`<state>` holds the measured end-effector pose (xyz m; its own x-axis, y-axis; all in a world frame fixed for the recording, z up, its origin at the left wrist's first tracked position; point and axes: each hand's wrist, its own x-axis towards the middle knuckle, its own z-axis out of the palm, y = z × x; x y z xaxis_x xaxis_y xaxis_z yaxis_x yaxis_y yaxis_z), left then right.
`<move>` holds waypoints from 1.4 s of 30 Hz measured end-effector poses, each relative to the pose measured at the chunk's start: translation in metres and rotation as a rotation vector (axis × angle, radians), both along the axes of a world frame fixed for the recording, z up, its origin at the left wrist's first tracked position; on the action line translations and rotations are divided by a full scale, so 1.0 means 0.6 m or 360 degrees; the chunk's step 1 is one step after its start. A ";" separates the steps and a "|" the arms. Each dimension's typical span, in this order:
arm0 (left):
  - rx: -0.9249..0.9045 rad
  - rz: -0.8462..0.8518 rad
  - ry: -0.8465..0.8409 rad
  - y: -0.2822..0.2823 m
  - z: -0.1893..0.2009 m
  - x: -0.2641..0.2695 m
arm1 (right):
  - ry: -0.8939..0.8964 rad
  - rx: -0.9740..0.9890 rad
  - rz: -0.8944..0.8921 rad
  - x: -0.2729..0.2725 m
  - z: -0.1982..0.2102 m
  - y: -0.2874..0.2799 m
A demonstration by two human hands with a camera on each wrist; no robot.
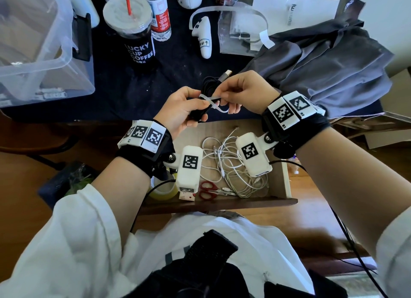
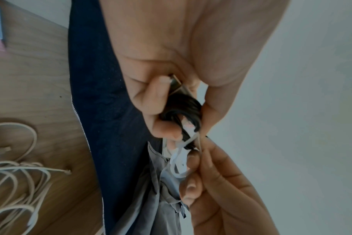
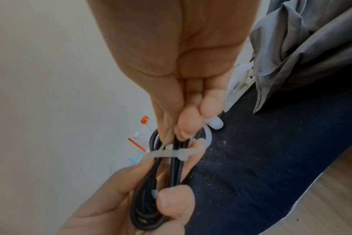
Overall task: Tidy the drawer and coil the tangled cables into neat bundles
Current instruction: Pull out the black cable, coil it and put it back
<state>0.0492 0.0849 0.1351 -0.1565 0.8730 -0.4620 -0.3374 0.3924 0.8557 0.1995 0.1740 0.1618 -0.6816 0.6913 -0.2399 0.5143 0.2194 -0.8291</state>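
Black cable coil (image 1: pixel 203 97): frame centre, above the table edge, gripped in left hand (image 1: pixel 182 110) | white zip tie (image 1: pixel 213 103): looped round coil, tail pinched by right hand (image 1: pixel 244 90) | white cables (image 1: pixel 224 164): tangled in open drawer (image 1: pixel 287 179), lower centre, beside red scissors (image 1: pixel 208 189)

sleeves (image 1: pixel 84 219): white, loose | wrists: black straps, white tag-marked blocks (image 1: pixel 145 135) | cameras: white housings (image 1: pixel 189 166), black cables

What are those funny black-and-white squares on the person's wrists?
They are square code markers on white blocks, strapped with black bands to the left wrist and right wrist. A white camera box hangs under each wrist, trailing a thin black cable. The sleeves are loose and white.
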 end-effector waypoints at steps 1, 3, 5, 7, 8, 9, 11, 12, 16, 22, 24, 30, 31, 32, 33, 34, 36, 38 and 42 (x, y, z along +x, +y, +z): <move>0.0004 -0.0001 0.0020 0.000 0.000 -0.002 | 0.0002 -0.0003 0.0005 0.001 -0.001 -0.001; 0.0031 -0.0017 0.0058 0.001 0.000 -0.002 | 0.0040 0.0013 -0.0051 0.001 -0.005 -0.005; 0.0037 -0.0064 0.0096 0.002 0.000 0.000 | 0.0105 0.0065 -0.0151 -0.002 -0.010 -0.009; 0.0034 -0.0126 0.0141 0.003 -0.001 0.004 | 0.0157 0.0127 -0.0189 -0.006 -0.015 -0.012; 0.0034 -0.0152 0.0163 0.003 -0.003 0.005 | 0.0159 0.0153 -0.0183 -0.009 -0.016 -0.013; 0.0032 -0.0168 0.0185 0.003 -0.004 0.007 | 0.0142 0.0184 -0.0171 -0.011 -0.018 -0.015; 0.0026 -0.0179 0.0229 0.003 -0.007 0.008 | 0.0098 0.0243 -0.0171 -0.015 -0.023 -0.018; 0.0022 -0.0177 0.0244 0.004 -0.009 0.008 | 0.0089 0.0254 -0.0190 -0.016 -0.025 -0.018; 0.0046 -0.0198 0.0199 0.002 -0.009 0.007 | 0.0032 0.0259 -0.0189 -0.011 -0.021 -0.021; 0.0049 -0.0306 0.0128 0.004 -0.001 -0.006 | -0.0050 0.0216 -0.0078 -0.005 -0.015 -0.022; 0.0061 -0.0328 0.0166 0.006 0.002 -0.006 | -0.0039 0.0232 -0.0121 -0.004 -0.018 -0.019; -0.0011 -0.0336 0.0218 0.011 0.003 -0.004 | 0.0040 0.0566 -0.0138 -0.010 -0.023 -0.015; -0.0027 -0.0346 0.0209 0.010 0.002 -0.003 | 0.0059 0.0581 -0.0135 -0.010 -0.022 -0.014; -0.0039 -0.0348 0.0191 0.010 0.002 -0.002 | 0.0082 0.0588 -0.0129 -0.009 -0.022 -0.014; -0.0048 -0.0337 0.0172 0.010 0.003 0.000 | 0.0100 0.0596 -0.0116 -0.009 -0.023 -0.014; -0.0056 -0.0316 0.0155 0.010 0.003 0.002 | 0.0102 0.0608 -0.0093 -0.008 -0.026 -0.015; -0.0062 -0.0278 0.0144 0.011 0.003 0.003 | 0.0076 0.0631 -0.0026 -0.009 -0.034 -0.017; -0.0076 -0.0279 0.0150 0.010 -0.001 0.003 | 0.0038 0.0622 0.0016 -0.010 -0.039 -0.018; -0.0116 -0.0357 0.0191 0.007 -0.010 0.007 | -0.0002 0.0439 -0.0060 -0.011 -0.042 -0.021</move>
<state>0.0534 0.0893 0.1293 -0.0203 0.8571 -0.5148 -0.1325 0.5080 0.8511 0.1932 0.1613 0.1368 -0.6539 0.7555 -0.0399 0.5274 0.4174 -0.7401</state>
